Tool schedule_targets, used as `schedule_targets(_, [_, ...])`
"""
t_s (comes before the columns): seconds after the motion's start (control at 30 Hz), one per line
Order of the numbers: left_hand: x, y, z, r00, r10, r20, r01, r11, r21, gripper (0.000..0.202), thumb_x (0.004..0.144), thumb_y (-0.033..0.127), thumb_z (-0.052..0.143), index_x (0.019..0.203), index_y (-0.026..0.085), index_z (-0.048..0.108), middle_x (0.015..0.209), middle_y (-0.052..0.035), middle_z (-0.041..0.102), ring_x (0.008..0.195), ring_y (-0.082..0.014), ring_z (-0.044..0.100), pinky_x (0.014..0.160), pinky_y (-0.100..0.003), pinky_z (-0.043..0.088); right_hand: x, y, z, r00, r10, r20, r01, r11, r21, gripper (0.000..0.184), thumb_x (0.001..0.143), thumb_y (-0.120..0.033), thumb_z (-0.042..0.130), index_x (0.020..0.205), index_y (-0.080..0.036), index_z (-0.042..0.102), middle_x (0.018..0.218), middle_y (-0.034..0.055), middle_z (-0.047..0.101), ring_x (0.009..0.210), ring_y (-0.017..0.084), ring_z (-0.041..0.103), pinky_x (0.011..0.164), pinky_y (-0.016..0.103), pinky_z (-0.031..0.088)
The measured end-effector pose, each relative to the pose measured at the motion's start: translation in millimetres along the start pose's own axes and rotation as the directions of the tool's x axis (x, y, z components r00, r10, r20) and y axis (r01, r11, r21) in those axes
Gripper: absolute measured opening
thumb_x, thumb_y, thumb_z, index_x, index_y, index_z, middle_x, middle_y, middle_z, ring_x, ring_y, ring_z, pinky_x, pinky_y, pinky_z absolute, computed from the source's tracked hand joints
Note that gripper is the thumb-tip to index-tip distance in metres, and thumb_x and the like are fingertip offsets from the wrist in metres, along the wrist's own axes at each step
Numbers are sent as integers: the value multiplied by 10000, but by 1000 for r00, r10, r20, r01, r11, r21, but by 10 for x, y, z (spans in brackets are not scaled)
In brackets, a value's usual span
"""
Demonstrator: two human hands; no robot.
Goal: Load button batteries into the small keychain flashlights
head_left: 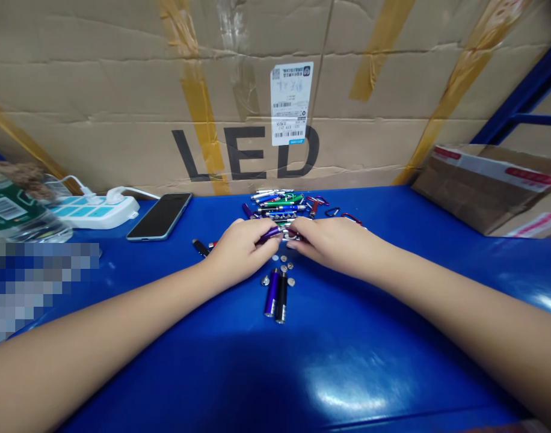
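Observation:
In the head view my left hand [242, 249] is closed around a slim purple mini flashlight [270, 234], its silver end towards the right. My right hand [329, 239] meets that end in a pinch; a small shiny piece shows at its fingertips, too small to name. Just below lie several button cells [283, 268], loose on the blue table. Nearer me, a purple flashlight tube [272, 294] and a black flashlight tube [281, 297] lie side by side. Behind my hands is a pile of coloured mini flashlights [280, 207], partly hidden by my fingers.
Red and dark carabiner clips [332, 211] lie right of the pile. A phone [160, 216], a white power strip [99, 211] and a plastic bottle [18, 207] are on the left. A large cardboard box [135, 90] walls the back; a smaller carton [474, 192] stands at right.

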State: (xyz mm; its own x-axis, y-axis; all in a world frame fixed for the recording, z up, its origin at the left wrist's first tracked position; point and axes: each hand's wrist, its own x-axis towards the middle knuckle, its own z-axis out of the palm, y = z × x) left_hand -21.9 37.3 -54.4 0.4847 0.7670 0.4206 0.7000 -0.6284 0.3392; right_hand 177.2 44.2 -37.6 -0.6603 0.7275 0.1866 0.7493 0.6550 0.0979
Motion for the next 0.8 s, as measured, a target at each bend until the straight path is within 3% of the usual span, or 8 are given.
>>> schedule_targets(0.17, [-4,40,0,997,-71,42,80,965,-248,237,921,303,462,763,163,570,755,3,636,690,-139,559,621,-245,397,-1,-13,18,995,-91,-38,81,971,-223,334,943,-382,348,957,-148,585,648,94,682,550,237,618,499,309,151])
schedule_targets(0.3, [-13,55,0,994,-90,55,101,963,-249,255,927,338,463,783,167,587,771,2,643,704,-148,568,646,-263,417,33,-11,15,997,-74,-17,67,963,-262,362,928,-385,329,929,-139,594,635,113,678,550,250,617,506,309,155])
schedule_targets(0.47, [-33,73,3,998,-56,40,61,989,-137,254,940,325,433,804,158,566,773,-18,627,704,-163,570,637,-277,407,39,68,-6,995,101,4,-100,990,-101,290,929,-313,336,935,-136,566,729,103,678,608,216,601,526,295,218])
schedule_targets(0.63, [-38,76,23,996,62,62,-60,998,-27,257,964,306,390,815,172,550,784,-24,637,719,-172,581,645,-288,396,32,65,20,995,87,-40,-81,987,136,254,945,-282,319,847,-168,524,742,62,639,591,162,523,563,275,286])
schedule_targets(0.8, [-38,66,42,995,88,53,-90,995,35,292,987,332,371,815,179,551,744,-15,626,709,-169,586,658,-290,389,43,-40,10,994,106,-13,-105,992,75,247,946,-289,335,913,-158,542,750,79,662,614,196,575,552,289,278])
